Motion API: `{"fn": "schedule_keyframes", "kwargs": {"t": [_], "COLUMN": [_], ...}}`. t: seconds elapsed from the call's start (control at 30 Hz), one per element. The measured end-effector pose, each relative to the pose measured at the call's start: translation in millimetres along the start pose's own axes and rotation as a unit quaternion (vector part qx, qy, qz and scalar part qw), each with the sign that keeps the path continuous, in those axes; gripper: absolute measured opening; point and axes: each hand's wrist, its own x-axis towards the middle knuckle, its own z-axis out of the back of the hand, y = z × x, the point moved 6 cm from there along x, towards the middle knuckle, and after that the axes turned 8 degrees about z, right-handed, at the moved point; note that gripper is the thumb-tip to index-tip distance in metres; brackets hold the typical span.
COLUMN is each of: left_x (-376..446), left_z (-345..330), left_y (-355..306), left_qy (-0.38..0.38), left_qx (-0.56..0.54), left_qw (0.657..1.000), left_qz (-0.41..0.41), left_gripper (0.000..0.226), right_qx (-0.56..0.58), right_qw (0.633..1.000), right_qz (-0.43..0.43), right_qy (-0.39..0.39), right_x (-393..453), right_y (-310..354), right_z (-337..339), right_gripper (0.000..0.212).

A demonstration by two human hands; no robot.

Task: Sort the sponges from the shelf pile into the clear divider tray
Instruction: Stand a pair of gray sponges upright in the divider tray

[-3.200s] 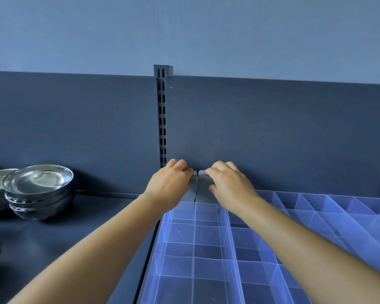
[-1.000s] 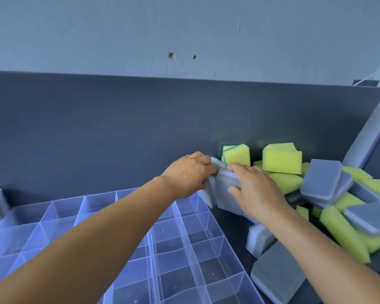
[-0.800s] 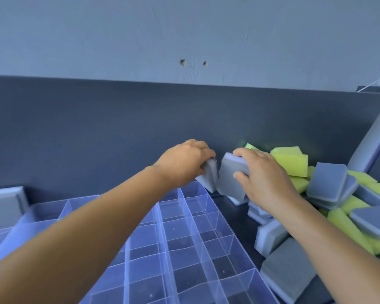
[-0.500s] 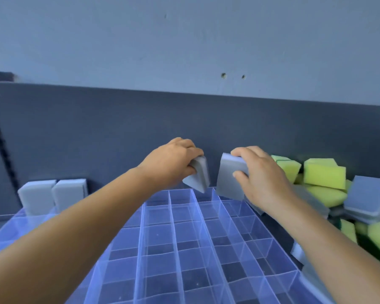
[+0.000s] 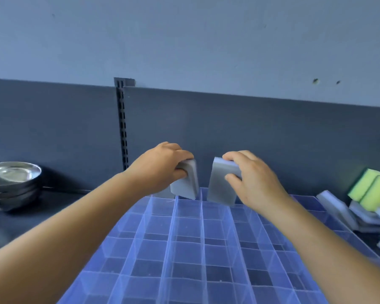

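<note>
Two grey sponges are in hand above the far row of the clear divider tray (image 5: 184,249). The left grey sponge (image 5: 185,183) is clamped in the left hand (image 5: 162,165), fingers curled over its top edge and thumb underneath; the right grey sponge (image 5: 222,183) is pinched in the right hand (image 5: 250,178), fingers over its top and thumb on its near face. Both sponges stand roughly upright, apart from each other, their lower edges just above the tray's back compartments and not yet seated. Judged step: carry completed, placement pending. The next move appears to call for lowering each sponge on edge into its own back-row compartment, aligned with the dividers so that no corner catches on a partition wall. All compartments in view are empty; whether any sponge already sits behind the hands cannot be told. To the right, the shelf pile (image 5: 360,207) remains, with grey sponges stacked beside the tray and yellow-green sponges (image 5: 373,187) behind them. To the left, well apart, stacked steel bowls (image 5: 11,183) rest on the shelf. A slotted upright (image 5: 123,128) runs up the dark back panel. Nothing obstructs the descent.
</note>
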Motion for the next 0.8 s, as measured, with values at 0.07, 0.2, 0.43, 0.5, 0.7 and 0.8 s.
{"fn": "schedule_keyframes", "kwargs": {"t": [0.07, 0.2, 0.43, 0.5, 0.7, 0.8], "left_x": [-9.2, -24.3, -35.1, -33.6, -26.0, -24.0], "left_z": [6.2, 13.6, 6.7, 2.5, -12.5, -25.1], "left_y": [23.8, 63.2, 100.1, 105.2, 106.1, 101.9], "left_qy": [-0.002, 0.003, 0.065, 0.065, 0.069, 0.077], "left_qx": [0.005, 0.014, 0.031, 0.027, 0.063, 0.091], "left_qw": [1.0, 0.998, 0.994, 0.994, 0.994, 0.992], "left_qz": [0.019, 0.055, 0.081, 0.085, 0.065, 0.05], "left_gripper": [0.031, 0.027, 0.019, 0.015, 0.016, 0.014], "right_qx": [0.018, 0.062, 0.11, 0.115, 0.089, 0.043], "right_qw": [1.0, 0.998, 0.993, 0.992, 0.994, 0.995], "right_qz": [0.008, 0.026, 0.021, 0.02, 0.015, 0.031], "right_qy": [0.009, 0.022, 0.032, 0.039, 0.068, 0.09], "right_x": [8.9, 21.7, 33.5, 35.8, 36.3, 37.1], "right_y": [17.8, 47.6, 75.6, 78.5, 77.9, 82.1], "right_z": [-13.9, -40.7, -72.1, -80.6, -101.9, -110.6], "right_gripper": [0.034, 0.031, 0.028, 0.028, 0.03, 0.036]}}
